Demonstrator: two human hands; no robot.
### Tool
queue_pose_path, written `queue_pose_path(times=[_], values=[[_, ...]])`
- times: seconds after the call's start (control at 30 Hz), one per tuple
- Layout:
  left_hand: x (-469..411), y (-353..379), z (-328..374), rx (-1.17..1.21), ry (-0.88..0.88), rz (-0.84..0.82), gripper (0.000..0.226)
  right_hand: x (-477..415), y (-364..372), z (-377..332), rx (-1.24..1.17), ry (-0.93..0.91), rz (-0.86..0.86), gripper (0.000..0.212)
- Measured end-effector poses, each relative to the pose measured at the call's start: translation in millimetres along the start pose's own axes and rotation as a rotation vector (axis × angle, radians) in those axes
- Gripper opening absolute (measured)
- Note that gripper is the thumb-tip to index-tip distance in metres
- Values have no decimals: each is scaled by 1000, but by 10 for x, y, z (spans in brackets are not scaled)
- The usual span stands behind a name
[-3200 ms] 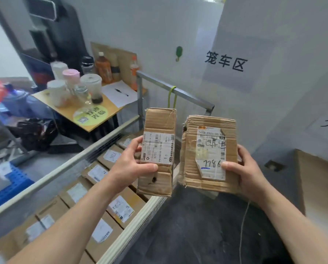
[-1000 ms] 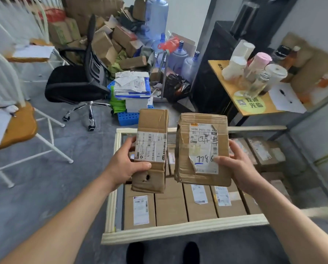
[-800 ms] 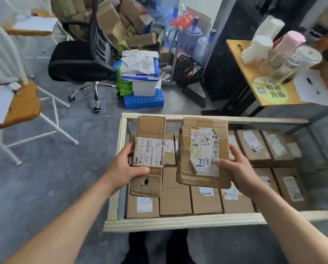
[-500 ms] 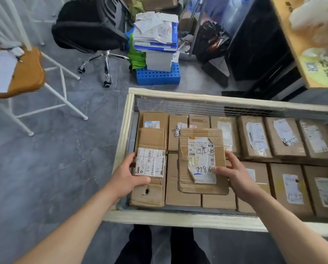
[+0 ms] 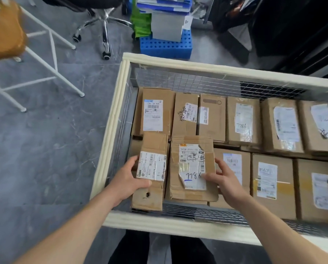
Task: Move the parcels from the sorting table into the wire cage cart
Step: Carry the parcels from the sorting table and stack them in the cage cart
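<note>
Narrow parcel point(image 5: 151, 144), clamped in left hand point(image 5: 127, 182) fingers, is just beside the wire cage cart point(image 5: 110, 140) left edge; wide parcel point(image 5: 192, 193), clamped in right hand point(image 5: 227, 182) fingers, adjoins it. Held: two.

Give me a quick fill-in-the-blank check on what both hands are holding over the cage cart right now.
The left hand grips a narrow brown cardboard parcel with a small round ____ near its lower end.
The right hand holds a wider brown cardboard parcel whose white label bears the handwritten number ____.
On the floor beyond the cream-rimmed wire cage cart sits a perforated plastic block coloured ____.
Missing words: hole; 7786; blue.
</note>
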State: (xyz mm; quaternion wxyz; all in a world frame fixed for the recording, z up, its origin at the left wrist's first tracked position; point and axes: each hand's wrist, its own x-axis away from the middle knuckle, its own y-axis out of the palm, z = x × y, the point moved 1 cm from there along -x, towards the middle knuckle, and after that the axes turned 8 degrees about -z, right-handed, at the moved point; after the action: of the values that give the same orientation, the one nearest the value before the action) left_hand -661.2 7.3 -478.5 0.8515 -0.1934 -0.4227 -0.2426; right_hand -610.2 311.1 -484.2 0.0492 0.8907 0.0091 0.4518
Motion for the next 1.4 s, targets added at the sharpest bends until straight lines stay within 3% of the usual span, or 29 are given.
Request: queue_pose_path(times=[0.27, 0.53, 0.77, 0.9, 1.4], values=[[-74, -7, -153, -23, -27, 3, 92, -189, 96, 225, -33, 24, -39, 66], [-185, 5, -213, 23, -16, 48, 95, -366, 178, 372, -44, 8, -39, 89], [-280, -10, -267, 23, -47, 146, 97, -438, 272, 417, -1, -27, 7, 66], [-282, -1, -281, -23, -61, 215, 74, -421, 285, 433, 2, -29, 22, 66], [-211, 63, -229, -76, -81, 271, 79, -292, 300, 454, 47, -1, 1, 75]])
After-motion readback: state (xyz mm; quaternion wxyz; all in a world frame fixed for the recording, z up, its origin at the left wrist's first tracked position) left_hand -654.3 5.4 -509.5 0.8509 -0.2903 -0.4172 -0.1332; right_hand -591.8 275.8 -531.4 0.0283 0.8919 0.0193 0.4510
